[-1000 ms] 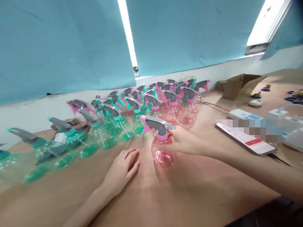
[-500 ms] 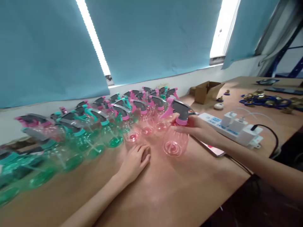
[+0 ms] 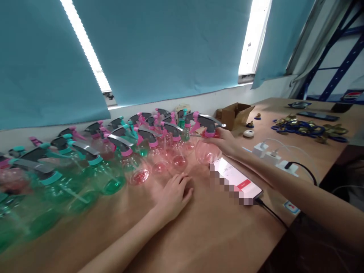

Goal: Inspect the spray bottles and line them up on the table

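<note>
Pink btl — gripped nr neck by R hand — L hand loosely curled.

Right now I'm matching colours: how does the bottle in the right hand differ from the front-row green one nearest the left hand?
The held bottle has a pink body and collar; the green bottle has a green body and turquoise collar. The held bottle is gripped by the right hand; the green bottle stands ungripped on the table. Both have see-through bodies and grey spray heads.
</note>
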Available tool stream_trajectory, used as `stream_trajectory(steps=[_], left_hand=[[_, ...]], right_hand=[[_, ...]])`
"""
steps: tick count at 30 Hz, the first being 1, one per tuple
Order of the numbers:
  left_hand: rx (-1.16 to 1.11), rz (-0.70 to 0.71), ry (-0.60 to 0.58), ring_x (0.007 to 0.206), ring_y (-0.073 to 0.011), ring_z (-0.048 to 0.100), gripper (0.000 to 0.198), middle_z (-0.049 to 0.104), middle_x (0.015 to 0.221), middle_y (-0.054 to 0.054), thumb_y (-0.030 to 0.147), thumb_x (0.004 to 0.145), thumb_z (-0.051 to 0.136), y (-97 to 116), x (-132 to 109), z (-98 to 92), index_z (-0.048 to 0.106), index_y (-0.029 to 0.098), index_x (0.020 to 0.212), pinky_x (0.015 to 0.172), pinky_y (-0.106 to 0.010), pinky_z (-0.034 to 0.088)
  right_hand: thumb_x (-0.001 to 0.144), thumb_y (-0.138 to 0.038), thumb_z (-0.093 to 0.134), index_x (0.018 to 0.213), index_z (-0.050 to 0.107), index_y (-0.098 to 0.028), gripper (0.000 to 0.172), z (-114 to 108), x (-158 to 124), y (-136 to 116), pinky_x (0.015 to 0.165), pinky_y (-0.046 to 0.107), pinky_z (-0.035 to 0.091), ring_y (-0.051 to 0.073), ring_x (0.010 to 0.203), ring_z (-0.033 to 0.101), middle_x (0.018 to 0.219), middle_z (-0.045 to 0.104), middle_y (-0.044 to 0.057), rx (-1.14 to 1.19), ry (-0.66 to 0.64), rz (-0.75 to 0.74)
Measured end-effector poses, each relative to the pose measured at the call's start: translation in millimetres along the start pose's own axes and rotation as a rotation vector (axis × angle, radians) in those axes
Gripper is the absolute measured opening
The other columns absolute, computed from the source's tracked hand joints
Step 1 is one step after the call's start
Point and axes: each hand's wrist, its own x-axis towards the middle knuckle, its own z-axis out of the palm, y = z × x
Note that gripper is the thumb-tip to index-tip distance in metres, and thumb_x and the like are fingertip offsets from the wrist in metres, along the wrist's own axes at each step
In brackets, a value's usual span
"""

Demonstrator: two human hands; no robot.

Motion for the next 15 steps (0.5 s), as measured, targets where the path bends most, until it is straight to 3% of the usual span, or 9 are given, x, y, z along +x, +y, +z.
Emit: stream_trajectory(steps=[4, 9, 12, 15], left_hand=[[0.007, -0.011, 0.000, 0.118, -0.0278, 0.053, 0.027, 0.058, 0.124, -0.011, 0.021, 0.092, 0.053, -2.3, -0.9, 1.7, 0.055, 0.018, 0.118, 0.099, -0.045, 0.043], [0.011, -0.013, -0.014, 0.120, -0.0283, 0.052, 0.026, 0.059, 0.123, -0.010, 0.021, 0.091, 0.052, -1.7, 0.5, 2.8, 0.054, 0.019, 0.117, 0.099, -0.046, 0.044], [0.009, -0.019, -0.025, 0.120, -0.0283, 0.051, 0.027, 0.059, 0.123, -0.011, 0.021, 0.091, 0.052, -0.6, 0.7, 2.1, 0.054, 0.018, 0.118, 0.099, -0.046, 0.044], [0.005, -0.024, -0.028, 0.121, -0.0280, 0.050, 0.027, 0.059, 0.124, -0.011, 0.022, 0.092, 0.052, -0.1, 0.1, 1.7, 0.054, 0.018, 0.118, 0.100, -0.045, 0.044]], right_hand=[[0.072, -0.036, 0.063, 0.085, 0.062, -0.016, 0.024, 15.8, 24.9, 26.4, 0.079, 0.040, 0.046, 0.025, 0.084, 0.062, 0.087, 0.068, 0.005, -0.028, 0.026, 0.011], [0.075, -0.037, 0.059, 0.094, 0.059, -0.018, 0.027, 38.4, 32.2, 51.9, 0.077, 0.040, 0.047, 0.024, 0.083, 0.062, 0.090, 0.068, 0.004, -0.061, 0.024, 0.002], [0.076, -0.044, 0.060, 0.106, 0.057, -0.019, 0.039, 42.4, 28.7, 55.1, 0.080, 0.043, 0.047, 0.026, 0.087, 0.062, 0.097, 0.067, 0.007, -0.096, 0.023, -0.001], [0.073, -0.050, 0.065, 0.119, 0.053, -0.019, 0.057, 39.5, 20.6, 53.3, 0.090, 0.046, 0.045, 0.030, 0.105, 0.059, 0.116, 0.062, 0.012, -0.128, 0.018, -0.020]])
